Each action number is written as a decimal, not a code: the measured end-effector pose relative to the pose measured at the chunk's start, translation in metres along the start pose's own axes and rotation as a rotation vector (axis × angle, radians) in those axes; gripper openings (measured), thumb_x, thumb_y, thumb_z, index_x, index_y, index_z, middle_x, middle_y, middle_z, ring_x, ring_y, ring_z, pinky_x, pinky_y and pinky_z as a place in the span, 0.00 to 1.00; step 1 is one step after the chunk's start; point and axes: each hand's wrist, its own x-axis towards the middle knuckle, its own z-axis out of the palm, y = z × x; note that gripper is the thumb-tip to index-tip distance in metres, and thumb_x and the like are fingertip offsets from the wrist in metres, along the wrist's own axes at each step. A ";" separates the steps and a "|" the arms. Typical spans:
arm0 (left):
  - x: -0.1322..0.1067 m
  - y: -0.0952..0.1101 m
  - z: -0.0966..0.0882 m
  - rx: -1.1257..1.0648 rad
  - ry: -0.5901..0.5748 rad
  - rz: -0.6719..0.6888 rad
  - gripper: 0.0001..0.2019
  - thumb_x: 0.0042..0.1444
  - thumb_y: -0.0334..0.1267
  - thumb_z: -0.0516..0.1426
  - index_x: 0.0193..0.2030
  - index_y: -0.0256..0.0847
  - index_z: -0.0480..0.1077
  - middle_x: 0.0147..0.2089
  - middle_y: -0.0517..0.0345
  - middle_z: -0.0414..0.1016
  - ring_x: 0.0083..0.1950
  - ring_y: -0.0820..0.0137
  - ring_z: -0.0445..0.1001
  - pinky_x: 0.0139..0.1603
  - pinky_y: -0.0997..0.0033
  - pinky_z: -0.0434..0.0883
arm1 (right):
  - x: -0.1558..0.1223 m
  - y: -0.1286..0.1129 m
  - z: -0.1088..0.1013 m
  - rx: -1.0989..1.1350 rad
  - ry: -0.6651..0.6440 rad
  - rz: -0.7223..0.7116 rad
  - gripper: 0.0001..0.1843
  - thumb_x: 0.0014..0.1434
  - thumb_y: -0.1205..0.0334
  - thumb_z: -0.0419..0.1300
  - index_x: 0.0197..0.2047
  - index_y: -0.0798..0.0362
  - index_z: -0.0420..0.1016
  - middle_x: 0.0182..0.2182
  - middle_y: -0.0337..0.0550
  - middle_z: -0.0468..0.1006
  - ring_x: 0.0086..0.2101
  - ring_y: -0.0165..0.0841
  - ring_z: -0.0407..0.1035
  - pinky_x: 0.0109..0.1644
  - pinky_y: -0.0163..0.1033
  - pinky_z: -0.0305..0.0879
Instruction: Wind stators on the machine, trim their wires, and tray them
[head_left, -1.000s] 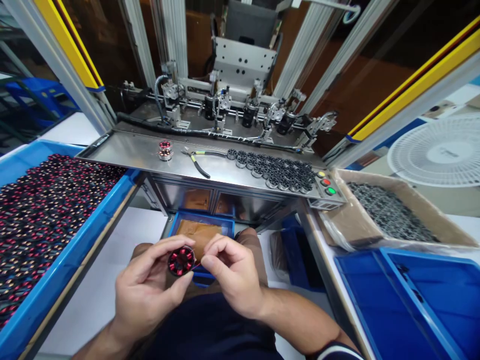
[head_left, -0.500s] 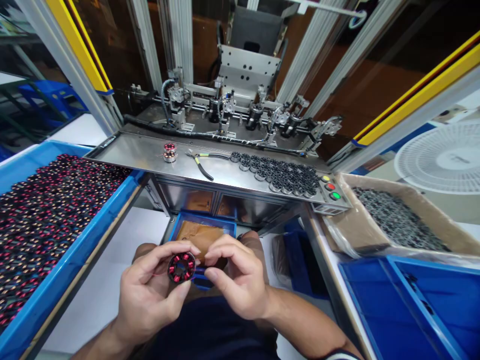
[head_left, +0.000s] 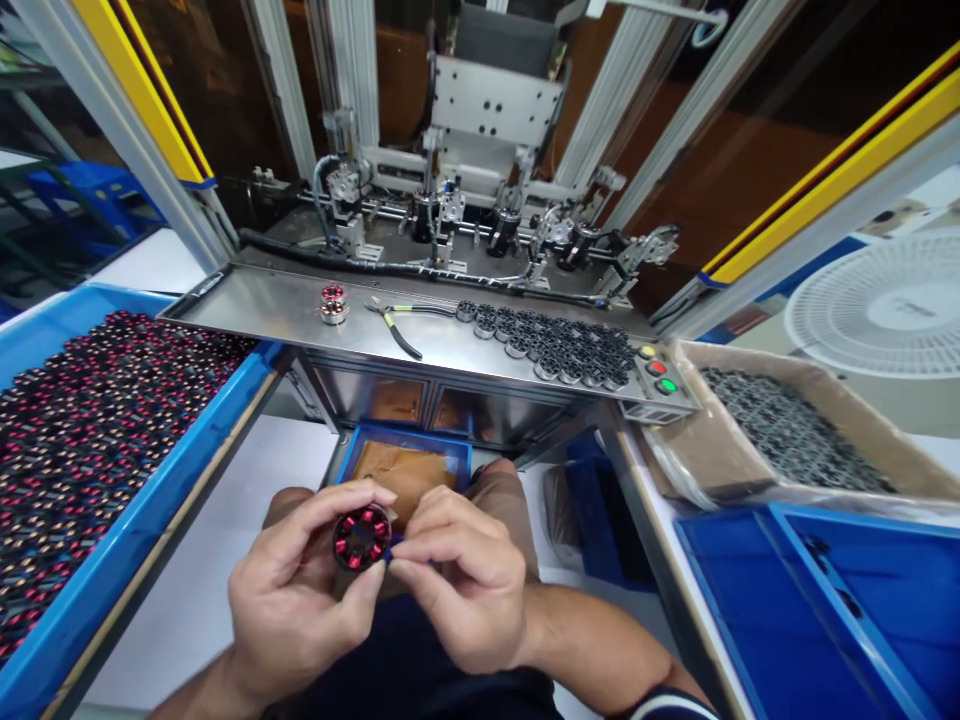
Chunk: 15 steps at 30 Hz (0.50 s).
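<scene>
Red-wound ring (head_left: 352,549) sits clamped between the fingers and thumb of the left hand (head_left: 300,580); at its 4 o'clock, the right hand's (head_left: 469,590) thumb and forefinger, parted 0.5 s ago, are now pinched together, so work seems to have returned to the ring's edge, though I cannot tell whether they grip a wire; farther off, at 10 o'clock, a blue bin (head_left: 171,490) holds many similar rings, and at 12 o'clock pliers (head_left: 396,330) lie on a metal ledge (head_left: 274,305)

You have the stator (head_left: 350,548) in your left hand (head_left: 296,585) before the table (head_left: 270,300), where pliers (head_left: 402,338) lie between two stacked stators (head_left: 333,304) and cores (head_left: 559,345) — tray (head_left: 144,520) left, carton (head_left: 709,445) right.
</scene>
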 end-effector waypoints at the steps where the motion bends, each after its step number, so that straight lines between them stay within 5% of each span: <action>1: 0.000 0.001 0.000 -0.018 0.001 -0.014 0.24 0.48 0.21 0.61 0.51 0.47 0.73 0.46 0.61 0.80 0.48 0.73 0.78 0.52 0.80 0.74 | 0.000 0.001 -0.001 0.004 -0.017 -0.016 0.06 0.56 0.73 0.63 0.37 0.57 0.79 0.26 0.44 0.76 0.28 0.31 0.70 0.35 0.40 0.68; 9: 0.008 0.011 -0.004 -0.355 -0.107 -0.360 0.15 0.45 0.36 0.67 0.42 0.43 0.78 0.34 0.55 0.81 0.32 0.70 0.79 0.36 0.76 0.77 | 0.024 0.013 -0.024 0.023 -0.211 -0.075 0.20 0.53 0.59 0.71 0.48 0.53 0.77 0.35 0.47 0.76 0.36 0.33 0.71 0.39 0.41 0.71; 12: 0.007 0.012 -0.003 -0.468 -0.087 -0.496 0.17 0.42 0.40 0.69 0.41 0.42 0.78 0.33 0.53 0.81 0.31 0.68 0.79 0.34 0.76 0.77 | 0.035 0.013 -0.027 0.002 -0.324 -0.139 0.16 0.52 0.58 0.71 0.44 0.54 0.78 0.39 0.50 0.76 0.39 0.35 0.72 0.43 0.43 0.72; 15: 0.006 0.008 -0.003 -0.508 -0.163 -0.491 0.17 0.44 0.39 0.69 0.43 0.43 0.78 0.38 0.52 0.81 0.36 0.66 0.81 0.39 0.73 0.78 | 0.043 0.012 -0.026 -0.025 -0.373 -0.203 0.11 0.52 0.59 0.71 0.38 0.53 0.79 0.40 0.50 0.77 0.41 0.35 0.72 0.46 0.44 0.72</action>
